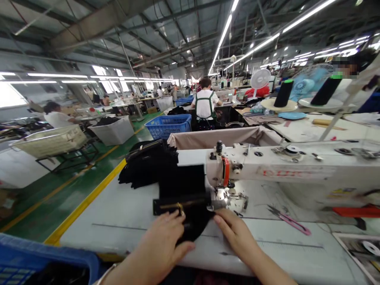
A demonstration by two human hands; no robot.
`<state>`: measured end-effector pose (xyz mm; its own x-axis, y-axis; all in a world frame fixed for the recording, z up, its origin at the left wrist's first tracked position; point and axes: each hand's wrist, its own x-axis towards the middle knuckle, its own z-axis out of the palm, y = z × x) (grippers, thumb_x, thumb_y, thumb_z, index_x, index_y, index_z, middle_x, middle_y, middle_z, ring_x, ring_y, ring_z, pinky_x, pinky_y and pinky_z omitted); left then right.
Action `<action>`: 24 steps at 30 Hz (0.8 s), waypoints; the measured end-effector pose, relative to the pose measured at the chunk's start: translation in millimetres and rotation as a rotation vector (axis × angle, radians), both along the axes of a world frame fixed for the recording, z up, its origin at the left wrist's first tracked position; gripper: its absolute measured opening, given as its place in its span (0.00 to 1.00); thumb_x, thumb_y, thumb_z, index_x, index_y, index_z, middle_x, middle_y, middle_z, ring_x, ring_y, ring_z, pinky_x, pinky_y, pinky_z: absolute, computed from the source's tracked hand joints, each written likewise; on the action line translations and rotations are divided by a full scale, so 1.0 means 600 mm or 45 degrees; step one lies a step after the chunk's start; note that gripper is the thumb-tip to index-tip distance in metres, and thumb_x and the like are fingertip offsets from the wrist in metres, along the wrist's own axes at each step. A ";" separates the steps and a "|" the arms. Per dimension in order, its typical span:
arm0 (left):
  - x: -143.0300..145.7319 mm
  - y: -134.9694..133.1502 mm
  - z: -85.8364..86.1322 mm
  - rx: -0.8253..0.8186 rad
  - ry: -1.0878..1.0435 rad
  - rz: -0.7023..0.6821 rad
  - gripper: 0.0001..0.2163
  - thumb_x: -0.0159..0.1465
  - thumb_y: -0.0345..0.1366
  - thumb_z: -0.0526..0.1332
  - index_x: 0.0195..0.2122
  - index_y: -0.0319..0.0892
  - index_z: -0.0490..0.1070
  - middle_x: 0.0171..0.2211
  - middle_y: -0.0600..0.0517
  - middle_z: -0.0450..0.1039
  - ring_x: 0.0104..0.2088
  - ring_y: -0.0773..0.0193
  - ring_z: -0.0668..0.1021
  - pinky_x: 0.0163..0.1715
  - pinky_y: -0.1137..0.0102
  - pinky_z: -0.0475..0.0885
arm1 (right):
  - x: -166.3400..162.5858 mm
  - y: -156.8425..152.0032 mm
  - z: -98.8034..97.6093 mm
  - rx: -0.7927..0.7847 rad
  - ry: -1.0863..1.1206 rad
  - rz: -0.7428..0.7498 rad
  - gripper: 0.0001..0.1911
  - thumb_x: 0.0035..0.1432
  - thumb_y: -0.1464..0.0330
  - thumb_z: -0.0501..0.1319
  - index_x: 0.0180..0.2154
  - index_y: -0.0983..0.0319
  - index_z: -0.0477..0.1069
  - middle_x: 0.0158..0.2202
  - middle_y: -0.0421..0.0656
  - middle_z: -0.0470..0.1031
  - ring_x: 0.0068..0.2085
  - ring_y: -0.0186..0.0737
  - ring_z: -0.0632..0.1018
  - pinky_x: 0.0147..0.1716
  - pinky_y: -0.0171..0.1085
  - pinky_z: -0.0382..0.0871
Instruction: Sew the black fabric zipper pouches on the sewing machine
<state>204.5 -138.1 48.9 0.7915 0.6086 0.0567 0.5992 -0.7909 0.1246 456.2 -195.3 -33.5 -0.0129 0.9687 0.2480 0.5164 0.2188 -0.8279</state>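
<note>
A black fabric piece [190,209] with a gold zipper [178,206] lies on the sewing table [118,217], its right end at the presser foot [230,196] of a white sewing machine [267,170]. My left hand [162,247] lies on the near left part of the piece, fingers bent over the fabric and thumb out to the right. My right hand [236,233] rests flat by the fabric's right edge, fingertips touching it just in front of the needle. A stack of black pieces [150,164] sits behind.
Pink-handled snips [292,222] lie right of the needle. A blue crate [35,261] is at my near left, another blue basket [169,125] beyond the table. Thread cones [283,94] stand at back right. A person in a green apron [205,105] works ahead.
</note>
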 end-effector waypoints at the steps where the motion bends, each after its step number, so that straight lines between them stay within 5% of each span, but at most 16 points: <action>1: 0.010 -0.017 -0.024 -0.128 0.024 -0.005 0.14 0.69 0.43 0.54 0.35 0.45 0.76 0.46 0.47 0.78 0.48 0.51 0.78 0.49 0.59 0.73 | -0.001 0.000 -0.001 -0.006 -0.013 -0.043 0.11 0.66 0.64 0.54 0.40 0.59 0.73 0.38 0.44 0.75 0.41 0.44 0.74 0.43 0.41 0.66; 5: 0.040 0.001 -0.077 -0.068 -0.126 0.253 0.11 0.71 0.38 0.52 0.44 0.43 0.74 0.45 0.46 0.74 0.47 0.55 0.76 0.51 0.60 0.70 | -0.006 0.001 -0.007 -0.002 -0.048 -0.097 0.08 0.54 0.75 0.58 0.36 0.60 0.71 0.35 0.43 0.72 0.40 0.44 0.71 0.41 0.41 0.63; 9: 0.069 0.065 -0.085 0.056 -0.089 0.363 0.22 0.63 0.43 0.63 0.56 0.39 0.68 0.52 0.42 0.68 0.53 0.48 0.70 0.55 0.55 0.66 | -0.005 -0.001 -0.001 0.008 -0.013 -0.115 0.08 0.59 0.74 0.52 0.30 0.61 0.68 0.31 0.42 0.70 0.37 0.42 0.70 0.39 0.39 0.61; 11: 0.083 0.081 -0.083 0.036 -0.050 0.345 0.23 0.60 0.46 0.66 0.53 0.39 0.71 0.48 0.42 0.69 0.50 0.47 0.71 0.52 0.55 0.68 | -0.003 -0.001 0.004 -0.006 0.025 -0.138 0.11 0.65 0.68 0.52 0.31 0.61 0.68 0.30 0.41 0.70 0.35 0.41 0.70 0.36 0.38 0.60; 14: 0.098 0.082 -0.083 -0.004 -0.006 0.292 0.12 0.60 0.40 0.65 0.42 0.40 0.75 0.41 0.44 0.71 0.45 0.50 0.73 0.48 0.58 0.69 | -0.004 0.000 0.010 -0.037 0.079 -0.159 0.15 0.67 0.59 0.53 0.33 0.61 0.71 0.29 0.40 0.71 0.31 0.39 0.71 0.32 0.37 0.61; 19: 0.101 0.057 -0.069 -0.106 0.003 0.254 0.09 0.61 0.27 0.55 0.36 0.38 0.74 0.35 0.44 0.74 0.40 0.51 0.77 0.44 0.58 0.71 | -0.015 -0.002 0.025 -0.070 0.127 -0.171 0.09 0.60 0.67 0.61 0.42 0.61 0.73 0.34 0.40 0.76 0.34 0.38 0.75 0.35 0.35 0.66; 21: 0.088 0.040 -0.053 -0.280 -0.103 0.272 0.11 0.62 0.29 0.54 0.42 0.40 0.73 0.35 0.47 0.76 0.38 0.54 0.78 0.43 0.61 0.73 | -0.015 -0.013 0.044 -0.069 0.151 -0.161 0.12 0.58 0.68 0.62 0.45 0.59 0.73 0.38 0.40 0.77 0.39 0.38 0.77 0.40 0.35 0.68; 24: 0.059 0.013 -0.027 -0.977 -0.545 0.304 0.14 0.66 0.40 0.56 0.50 0.43 0.70 0.40 0.48 0.77 0.38 0.56 0.79 0.44 0.63 0.75 | -0.007 -0.041 0.087 0.053 0.157 -0.146 0.16 0.51 0.65 0.70 0.43 0.57 0.74 0.53 0.43 0.72 0.55 0.43 0.71 0.55 0.39 0.63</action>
